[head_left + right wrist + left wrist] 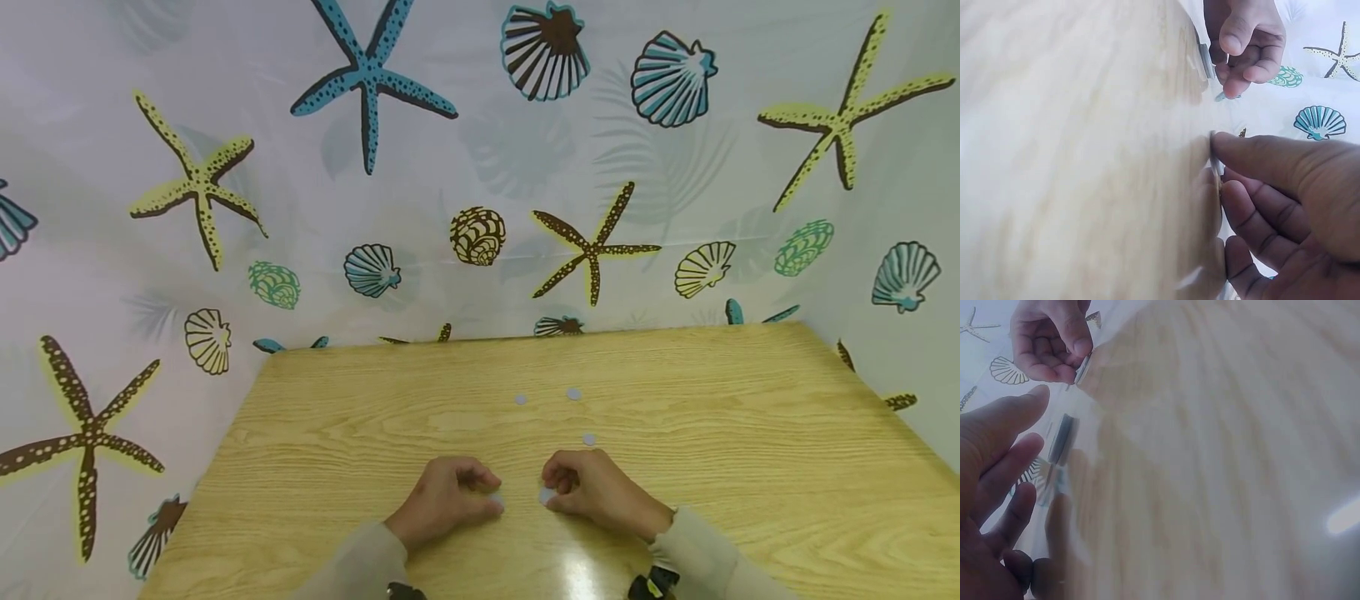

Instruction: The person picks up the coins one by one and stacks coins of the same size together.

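In the head view, my left hand [446, 500] is low over the table, thumb and fingers spread apart around a small grey disc [496, 498]. The left wrist view shows that disc as a short thick stack [1063, 439] in front of the parted thumb and fingertips. Across from it, my right hand [592, 492] has its thumb on the edge of another flat grey disc [547, 496], fingers curled close beside it. From the right wrist, the thumb tip presses this thin disc [1214, 150] at the tabletop, with the index finger near its other end.
Three more grey discs lie beyond the hands: one at the left [521, 400], one at the right [573, 394] and a nearer one [589, 439]. The wood-grain table [337, 417] meets a patterned cloth [420, 200] with starfish and shells at its back and sides.
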Tool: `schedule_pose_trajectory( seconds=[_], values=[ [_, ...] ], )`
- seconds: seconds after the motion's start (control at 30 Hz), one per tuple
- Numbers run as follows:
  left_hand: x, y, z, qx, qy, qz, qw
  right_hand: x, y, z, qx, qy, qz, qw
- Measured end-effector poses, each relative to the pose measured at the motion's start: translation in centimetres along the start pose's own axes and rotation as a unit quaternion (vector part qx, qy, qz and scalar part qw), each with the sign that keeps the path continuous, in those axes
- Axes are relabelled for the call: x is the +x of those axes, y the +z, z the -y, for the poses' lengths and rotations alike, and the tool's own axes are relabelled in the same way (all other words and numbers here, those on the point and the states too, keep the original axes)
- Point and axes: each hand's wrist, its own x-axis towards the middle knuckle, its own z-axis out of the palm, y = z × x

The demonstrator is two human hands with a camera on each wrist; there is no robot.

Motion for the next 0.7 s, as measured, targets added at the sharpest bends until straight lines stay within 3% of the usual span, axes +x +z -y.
schedule_pose_trajectory(
  seconds=[0.47, 0.7],
  values=[
    [1.2, 1.9, -1.0, 0.004, 0.034, -0.011, 0.9994, 0.1, -0.1, 0.1, 0.004, 0.008, 0.004, 1.0],
    [1.4, 2.6, -1.3, 0.004, 0.024, -0.012, 0.9996, -0.1, -0.1, 0.1, 0.0, 0.018, 0.003, 0.9998]
  ],
)
